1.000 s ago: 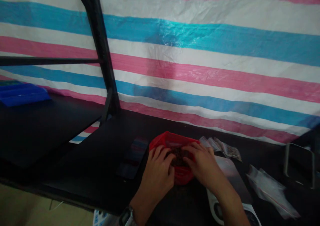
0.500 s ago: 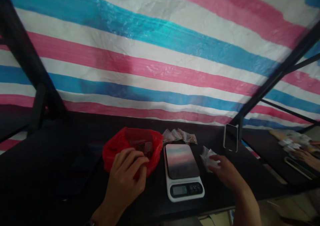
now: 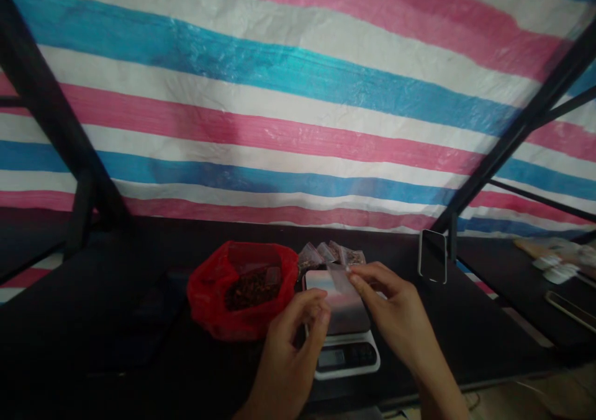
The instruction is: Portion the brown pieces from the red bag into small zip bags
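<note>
My right hand (image 3: 388, 299) pinches a small clear zip bag (image 3: 339, 278) by its edge, above the plate of a white digital scale (image 3: 348, 363). The bag looks flat. Left of it, over the scale's left edge, my left hand (image 3: 298, 339) has its fingers curved and the thumb slightly apart from the forefinger, with nothing visible between them. A red plastic bag (image 3: 205, 302) stands open beside that hand, with dark dried bits (image 3: 254, 288) and a small clear piece inside. Behind the scale lie several filled little bags (image 3: 326, 254).
A phone (image 3: 433, 257) leans against the black frame post at the back right. Striped plastic sheeting (image 3: 279, 122) hangs behind the black table (image 3: 153, 246). On the neighbouring table to the right are pale plastic bags (image 3: 559, 262) and another phone (image 3: 570, 308).
My right hand has moved left from the pile of empty bags and now holds one over the scale. My left hand has come away from the red bag, rightward to the scale.
</note>
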